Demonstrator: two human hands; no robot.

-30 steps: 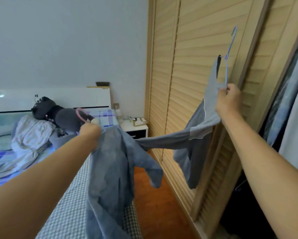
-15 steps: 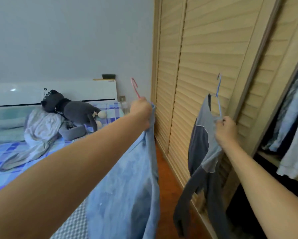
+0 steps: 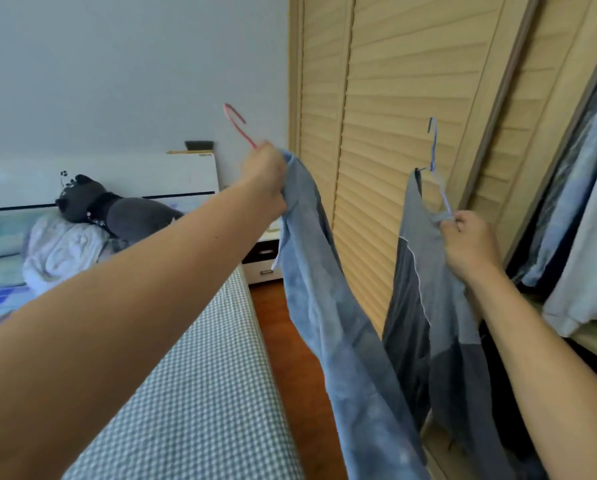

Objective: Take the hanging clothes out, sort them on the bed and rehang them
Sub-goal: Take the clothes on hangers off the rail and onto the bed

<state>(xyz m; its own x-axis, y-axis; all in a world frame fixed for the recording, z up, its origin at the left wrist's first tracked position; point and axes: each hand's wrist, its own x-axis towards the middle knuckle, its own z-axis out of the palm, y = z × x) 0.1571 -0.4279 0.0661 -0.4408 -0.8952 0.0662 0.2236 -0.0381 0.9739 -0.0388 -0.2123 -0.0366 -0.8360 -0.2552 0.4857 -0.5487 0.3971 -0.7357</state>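
My left hand is raised above the bed's right edge, gripping a blue shirt together with its pink hanger, whose hook sticks up above my fist. The shirt hangs down past the mattress. My right hand holds a grey two-tone garment on a blue hanger in front of the wardrobe doors. The two garments hang side by side, apart at the top. The bed with its checked cover lies lower left.
A dark plush toy and a crumpled quilt lie at the bed's head. Louvred wooden wardrobe doors stand ahead; clothes hang in the open section at right. A nightstand sits by the headboard. A strip of wooden floor runs between bed and wardrobe.
My left hand has lifted the blue shirt from low over the bed to chest height. My right hand lowered the grey garment, and its sleeve no longer stretches across to the shirt.
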